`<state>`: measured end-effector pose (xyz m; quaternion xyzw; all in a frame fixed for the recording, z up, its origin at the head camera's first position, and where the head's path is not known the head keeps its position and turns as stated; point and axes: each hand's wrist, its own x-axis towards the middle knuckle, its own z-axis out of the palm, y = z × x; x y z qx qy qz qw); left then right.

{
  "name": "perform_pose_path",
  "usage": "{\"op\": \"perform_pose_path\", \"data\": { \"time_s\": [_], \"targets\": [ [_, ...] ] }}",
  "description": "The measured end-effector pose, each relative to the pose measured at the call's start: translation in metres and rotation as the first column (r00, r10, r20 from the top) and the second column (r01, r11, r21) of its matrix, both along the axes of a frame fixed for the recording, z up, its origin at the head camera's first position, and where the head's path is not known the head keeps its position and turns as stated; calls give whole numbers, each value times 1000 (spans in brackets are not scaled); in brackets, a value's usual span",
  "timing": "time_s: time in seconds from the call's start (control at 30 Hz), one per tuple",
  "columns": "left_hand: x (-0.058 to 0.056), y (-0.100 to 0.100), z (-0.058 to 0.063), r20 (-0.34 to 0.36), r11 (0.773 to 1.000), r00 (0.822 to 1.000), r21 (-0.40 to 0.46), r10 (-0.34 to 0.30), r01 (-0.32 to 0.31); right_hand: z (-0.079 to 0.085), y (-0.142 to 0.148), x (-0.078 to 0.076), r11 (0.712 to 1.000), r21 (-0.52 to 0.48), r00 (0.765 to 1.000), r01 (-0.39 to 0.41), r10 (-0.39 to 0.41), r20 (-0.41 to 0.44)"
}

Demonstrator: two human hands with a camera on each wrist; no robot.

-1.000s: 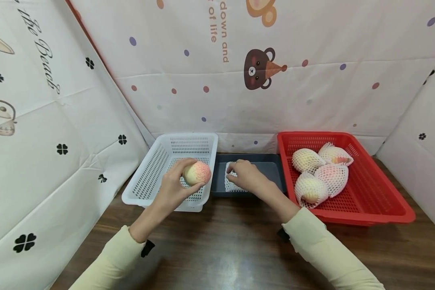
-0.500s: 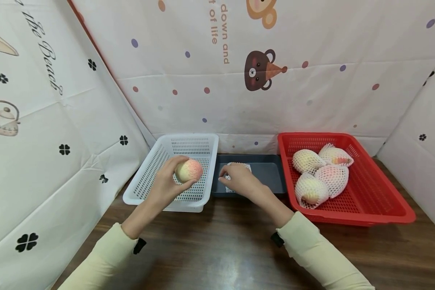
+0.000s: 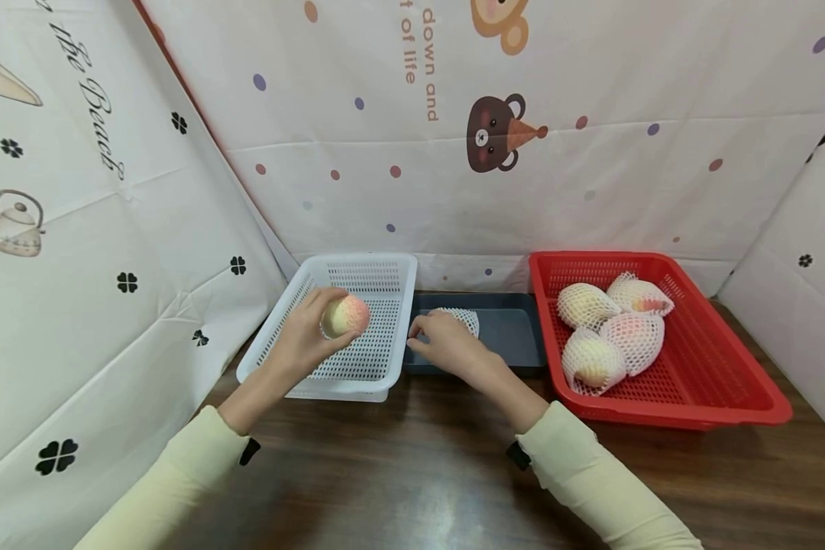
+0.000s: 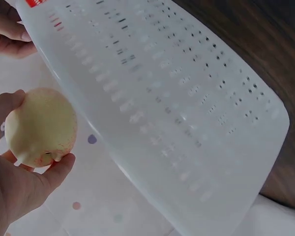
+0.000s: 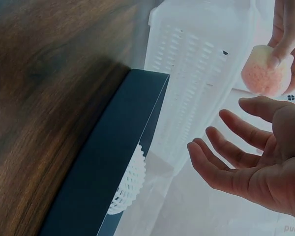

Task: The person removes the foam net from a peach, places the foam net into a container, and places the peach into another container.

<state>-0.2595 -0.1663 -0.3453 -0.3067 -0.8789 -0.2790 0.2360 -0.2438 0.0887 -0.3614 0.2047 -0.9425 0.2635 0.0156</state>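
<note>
My left hand (image 3: 302, 332) grips a pale yellow and pink peach (image 3: 349, 316) between thumb and fingers, above the white perforated basket (image 3: 383, 305). In the left wrist view the peach (image 4: 42, 125) shows its yellow side and a small stem dimple. My right hand (image 3: 447, 344) hovers over the left part of the dark grey tray (image 3: 516, 328), its fingers loosely bent with nothing between them. Behind that hand a white foam net (image 3: 469, 319) lies in the tray, mostly hidden. The right wrist view shows the right hand (image 5: 255, 147) apart from the peach, fingers spread.
At the right stands a red basket (image 3: 715, 374) holding several peaches in white foam nets (image 3: 632, 340). The containers stand in a row on a dark wooden table (image 3: 412, 473). Printed white cloth (image 3: 316, 206) hangs behind and at both sides.
My left hand has moved left with the peach, farther over the white basket. My right hand has also shifted slightly left, off the foam net, which stays in the tray.
</note>
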Motion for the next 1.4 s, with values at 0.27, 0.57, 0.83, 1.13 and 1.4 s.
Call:
{"op": "perform_pose_path", "data": {
  "time_s": [0.27,0.57,0.83,1.13,1.4],
  "targets": [
    [-8,-3,2,55,999,999,-49,0,3,-6,-4,0,1000,4,1000,-13,13,14],
    [-20,-4,5,72,998,997,-65,-3,8,-12,-6,-3,996,-87,999,6,-1,54],
    [-26,-2,11,118,996,993,-90,-3,14,-15,-3,-4,964,-259,963,68,4,270],
    [-35,-1,15,175,991,984,-124,-17,40,-17,-1,-4,938,-331,924,101,35,381],
    [-50,-1,16,258,975,966,-210,-16,72,-19,-3,-6,949,-298,939,100,10,345]
  ]
}}
